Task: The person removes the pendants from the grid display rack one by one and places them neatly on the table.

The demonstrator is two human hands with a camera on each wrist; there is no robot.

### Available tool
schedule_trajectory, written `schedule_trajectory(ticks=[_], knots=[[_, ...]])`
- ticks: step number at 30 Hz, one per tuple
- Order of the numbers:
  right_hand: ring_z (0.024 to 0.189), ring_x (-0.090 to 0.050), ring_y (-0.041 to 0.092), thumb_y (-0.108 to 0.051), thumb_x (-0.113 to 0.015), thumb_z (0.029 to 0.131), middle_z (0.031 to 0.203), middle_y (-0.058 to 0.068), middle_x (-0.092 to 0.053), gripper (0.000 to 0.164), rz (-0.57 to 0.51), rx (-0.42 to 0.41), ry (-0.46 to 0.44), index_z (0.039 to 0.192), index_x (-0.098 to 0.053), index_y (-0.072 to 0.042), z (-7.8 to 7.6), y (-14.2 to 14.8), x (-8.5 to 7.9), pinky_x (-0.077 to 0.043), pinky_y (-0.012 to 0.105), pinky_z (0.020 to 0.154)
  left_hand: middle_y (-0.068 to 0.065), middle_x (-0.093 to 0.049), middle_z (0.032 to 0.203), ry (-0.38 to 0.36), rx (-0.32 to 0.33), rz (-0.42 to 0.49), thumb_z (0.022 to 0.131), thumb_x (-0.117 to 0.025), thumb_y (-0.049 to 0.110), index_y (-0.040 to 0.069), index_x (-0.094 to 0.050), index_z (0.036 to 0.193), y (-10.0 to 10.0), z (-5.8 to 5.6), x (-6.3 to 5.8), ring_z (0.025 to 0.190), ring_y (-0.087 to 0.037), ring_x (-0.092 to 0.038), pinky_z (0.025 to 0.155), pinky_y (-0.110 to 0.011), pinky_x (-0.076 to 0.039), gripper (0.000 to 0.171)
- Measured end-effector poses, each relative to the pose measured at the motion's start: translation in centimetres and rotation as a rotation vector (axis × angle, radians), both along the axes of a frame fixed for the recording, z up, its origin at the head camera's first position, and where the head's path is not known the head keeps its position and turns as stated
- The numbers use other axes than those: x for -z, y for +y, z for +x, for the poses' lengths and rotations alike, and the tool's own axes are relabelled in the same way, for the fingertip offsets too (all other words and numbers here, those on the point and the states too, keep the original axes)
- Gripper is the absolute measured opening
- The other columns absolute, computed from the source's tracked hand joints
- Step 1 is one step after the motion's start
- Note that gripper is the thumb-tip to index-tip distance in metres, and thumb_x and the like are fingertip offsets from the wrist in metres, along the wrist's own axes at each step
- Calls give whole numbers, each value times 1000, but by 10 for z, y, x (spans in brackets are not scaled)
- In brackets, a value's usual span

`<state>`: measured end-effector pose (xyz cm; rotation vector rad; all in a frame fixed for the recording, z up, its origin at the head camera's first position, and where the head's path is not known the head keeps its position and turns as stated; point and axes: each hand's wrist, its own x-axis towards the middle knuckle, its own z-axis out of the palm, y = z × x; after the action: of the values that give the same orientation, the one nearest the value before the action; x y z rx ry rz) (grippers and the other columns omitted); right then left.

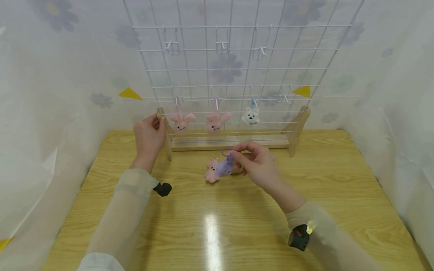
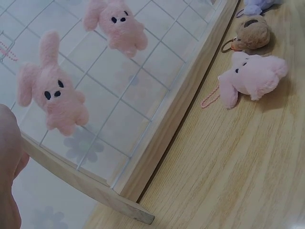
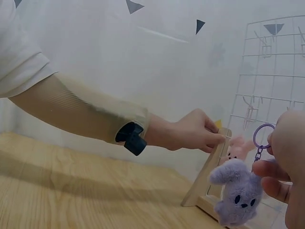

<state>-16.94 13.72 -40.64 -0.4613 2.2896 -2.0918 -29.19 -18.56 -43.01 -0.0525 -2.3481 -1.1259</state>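
My right hand [image 1: 260,165] pinches the purple ring [image 3: 259,136] of a keychain between thumb and finger. From it a purple plush bunny [image 3: 237,193] hangs by a short chain, low over the table in front of the grid rack. My left hand [image 1: 150,135] grips the top of the rack's left wooden side post [image 1: 168,146]. On the table lie a pink plush bunny [image 2: 255,78] with a beaded loop, a brown plush [image 2: 253,34] with a ring, and another purple plush [image 2: 257,6], partly cut off in the left wrist view.
The white wire grid [image 1: 237,71] stands in a wooden base [image 1: 229,144]. Two pink bunnies [image 1: 181,122] and a white bear [image 1: 251,116] hang from its lower hooks. An unloaded hook [image 1: 284,99] sits at lower right; three more, including one hook [image 1: 222,47], are higher up.
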Motion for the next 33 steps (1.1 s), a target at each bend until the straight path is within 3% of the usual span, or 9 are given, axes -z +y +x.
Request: schedule_trajectory(ticks=[6, 15, 21, 27, 33], knots=[[59, -61, 14, -9, -68, 105, 77, 27, -65, 14, -42, -35, -19, 110, -70, 5, -2, -17, 7, -45, 24, 48, -26, -77, 99, -3, -1, -4, 105, -66, 16, -10, -77, 107, 0, 0, 1, 87, -33, -78, 77, -44, -67, 28], [64, -66, 18, -8, -69, 104, 97, 22, -69, 14, -31, -37, -26, 108, -70, 6, -3, -36, 14, -48, 23, 47, -25, -77, 101, -10, -4, -4, 105, -66, 16, -10, -77, 109, 0, -1, 2, 89, -32, -78, 78, -42, -67, 29], [63, -66, 24, -8, -69, 104, 91, 24, -69, 13, -22, -46, -39, 108, -70, 4, -3, -45, 18, -47, 24, 47, -26, -77, 103, -18, 0, 6, 105, -66, 16, -10, -76, 112, 0, 0, 1, 91, -33, -78, 79, -42, -66, 28], [61, -65, 14, -11, -70, 104, 90, 22, -70, 16, -14, -47, -39, 109, -71, 5, -4, -53, 22, -46, 22, 46, -26, -77, 101, -8, 0, 3, 105, -66, 15, -10, -77, 110, 0, 0, 0, 90, -32, -78, 78, -42, -67, 28], [61, -66, 14, -12, -69, 105, 82, 27, -69, 18, -27, -65, -76, 111, -71, 5, -2, -60, 25, -46, 20, 46, -25, -77, 101, -16, -8, 2, 105, -66, 17, -9, -77, 110, 0, 0, 1, 90, -32, -78, 78, -42, -66, 29]])
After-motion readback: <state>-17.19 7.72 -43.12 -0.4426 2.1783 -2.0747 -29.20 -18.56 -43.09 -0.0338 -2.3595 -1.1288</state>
